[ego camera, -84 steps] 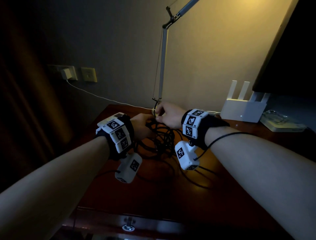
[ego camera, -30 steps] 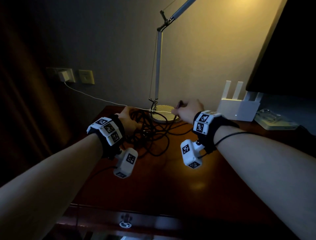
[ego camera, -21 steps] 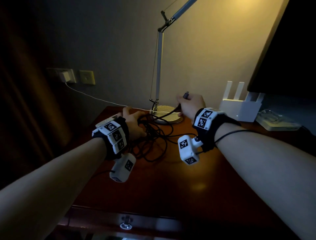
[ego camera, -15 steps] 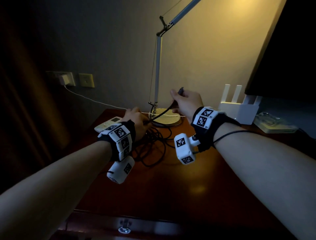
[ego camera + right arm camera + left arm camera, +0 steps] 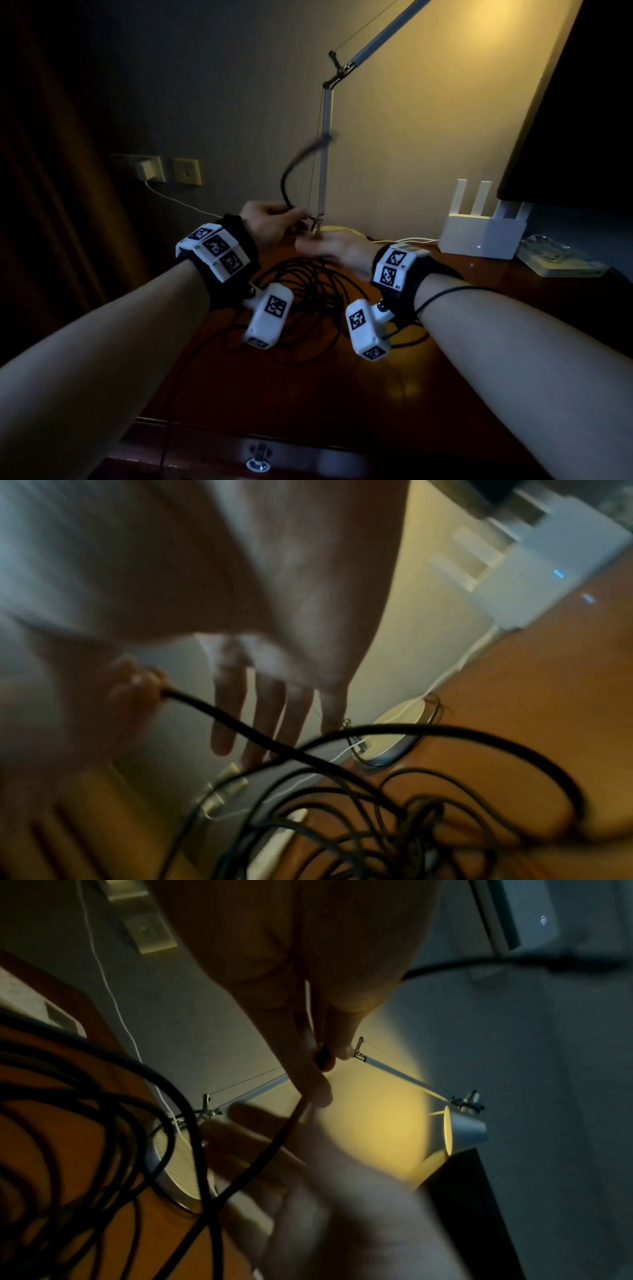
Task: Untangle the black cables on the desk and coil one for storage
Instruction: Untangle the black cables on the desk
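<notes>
A tangle of black cables [image 5: 308,301] lies on the dark wooden desk [image 5: 342,394] between my wrists. My left hand [image 5: 294,214] is raised above it and pinches one black cable [image 5: 274,1145] near its end. The free end [image 5: 301,154] arcs up, blurred, beside the lamp pole. In the left wrist view the fingertips [image 5: 322,1064] clamp the cable and its plug [image 5: 565,964] sticks out to the right. My right hand [image 5: 318,246] hovers just below and right of the left hand, blurred. Its fingers [image 5: 263,723] are straight and hold nothing, behind the taut strand [image 5: 240,723].
A desk lamp with a thin pole [image 5: 325,154] and a round base [image 5: 394,737] stands right behind my hands. A white router [image 5: 479,233] and a flat white device [image 5: 555,263] sit at the back right under a dark screen [image 5: 582,120]. A charger [image 5: 147,169] is plugged in at the left wall.
The cable end that my right hand held raised is now pinched by my left hand, which has lifted off the tangle. My right hand has let go and dropped lower.
</notes>
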Demonstrator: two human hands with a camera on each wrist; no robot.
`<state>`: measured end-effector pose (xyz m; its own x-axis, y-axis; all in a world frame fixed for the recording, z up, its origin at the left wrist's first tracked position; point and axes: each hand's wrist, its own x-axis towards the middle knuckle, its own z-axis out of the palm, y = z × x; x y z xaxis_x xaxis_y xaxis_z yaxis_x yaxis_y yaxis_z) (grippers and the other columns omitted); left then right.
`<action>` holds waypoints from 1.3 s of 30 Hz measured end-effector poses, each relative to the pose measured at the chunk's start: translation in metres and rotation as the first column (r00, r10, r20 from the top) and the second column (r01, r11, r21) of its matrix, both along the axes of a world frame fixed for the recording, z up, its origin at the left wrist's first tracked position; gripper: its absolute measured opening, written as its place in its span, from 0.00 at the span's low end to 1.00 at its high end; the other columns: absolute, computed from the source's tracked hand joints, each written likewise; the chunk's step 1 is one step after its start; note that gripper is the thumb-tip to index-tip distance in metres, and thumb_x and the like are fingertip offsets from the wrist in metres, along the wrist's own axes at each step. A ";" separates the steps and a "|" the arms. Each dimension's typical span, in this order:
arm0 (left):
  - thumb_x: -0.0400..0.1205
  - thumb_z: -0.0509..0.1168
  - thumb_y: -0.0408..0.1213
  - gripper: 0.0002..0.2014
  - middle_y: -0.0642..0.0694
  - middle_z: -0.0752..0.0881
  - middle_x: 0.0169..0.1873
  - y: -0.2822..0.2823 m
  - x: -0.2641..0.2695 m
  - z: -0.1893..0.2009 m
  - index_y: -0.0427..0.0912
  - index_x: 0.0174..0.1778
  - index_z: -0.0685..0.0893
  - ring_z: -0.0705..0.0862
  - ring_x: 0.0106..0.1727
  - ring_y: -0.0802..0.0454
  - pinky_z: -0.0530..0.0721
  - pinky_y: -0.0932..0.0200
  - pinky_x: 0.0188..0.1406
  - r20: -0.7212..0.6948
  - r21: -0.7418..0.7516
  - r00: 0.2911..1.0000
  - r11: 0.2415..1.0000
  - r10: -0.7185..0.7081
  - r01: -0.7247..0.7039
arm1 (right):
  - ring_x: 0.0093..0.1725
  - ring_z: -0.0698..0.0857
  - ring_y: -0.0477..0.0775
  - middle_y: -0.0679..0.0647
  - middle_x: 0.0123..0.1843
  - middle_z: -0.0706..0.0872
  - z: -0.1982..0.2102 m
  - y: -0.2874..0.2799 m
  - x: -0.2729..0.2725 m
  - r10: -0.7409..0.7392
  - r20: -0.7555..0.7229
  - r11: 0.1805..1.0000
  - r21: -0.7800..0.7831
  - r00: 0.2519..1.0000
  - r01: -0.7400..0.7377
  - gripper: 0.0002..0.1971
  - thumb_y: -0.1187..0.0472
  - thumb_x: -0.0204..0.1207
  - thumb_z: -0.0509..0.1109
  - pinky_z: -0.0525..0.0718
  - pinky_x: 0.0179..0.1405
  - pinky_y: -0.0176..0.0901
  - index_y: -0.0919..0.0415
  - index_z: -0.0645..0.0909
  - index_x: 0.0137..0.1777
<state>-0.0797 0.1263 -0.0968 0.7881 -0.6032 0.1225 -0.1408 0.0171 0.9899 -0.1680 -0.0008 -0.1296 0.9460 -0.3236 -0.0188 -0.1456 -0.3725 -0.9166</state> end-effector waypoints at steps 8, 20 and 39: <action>0.85 0.62 0.35 0.11 0.46 0.84 0.17 -0.003 0.021 -0.006 0.31 0.41 0.78 0.88 0.25 0.55 0.88 0.58 0.30 -0.387 -0.149 0.922 0.985 0.020 -0.084 | 0.42 0.81 0.51 0.54 0.41 0.85 -0.001 -0.004 0.000 -0.077 -0.054 0.910 -0.412 0.996 0.048 0.14 0.50 0.81 0.68 0.74 0.39 0.41 0.61 0.87 0.44; 0.84 0.62 0.32 0.06 0.39 0.83 0.41 -0.012 -0.006 0.000 0.34 0.46 0.81 0.84 0.48 0.42 0.83 0.46 0.59 -0.327 -0.038 0.936 0.991 -0.134 0.129 | 0.51 0.85 0.55 0.59 0.56 0.88 0.002 -0.017 0.010 -0.300 0.087 0.936 -0.165 0.950 0.311 0.15 0.55 0.77 0.73 0.82 0.37 0.36 0.61 0.86 0.60; 0.83 0.63 0.26 0.12 0.42 0.80 0.28 -0.004 0.034 0.015 0.34 0.32 0.74 0.83 0.17 0.56 0.86 0.64 0.21 -0.355 -0.271 0.926 0.934 0.128 -0.233 | 0.42 0.80 0.55 0.57 0.50 0.82 -0.008 -0.006 0.005 -0.162 -0.323 0.763 -0.641 0.932 -0.090 0.13 0.62 0.83 0.63 0.74 0.34 0.40 0.66 0.81 0.63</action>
<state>-0.0456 0.1227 -0.0820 0.9069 -0.4213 -0.0067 0.1596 0.3288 0.9308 -0.1628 -0.0070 -0.1379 0.9046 -0.4113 -0.1116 -0.4231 -0.8347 -0.3526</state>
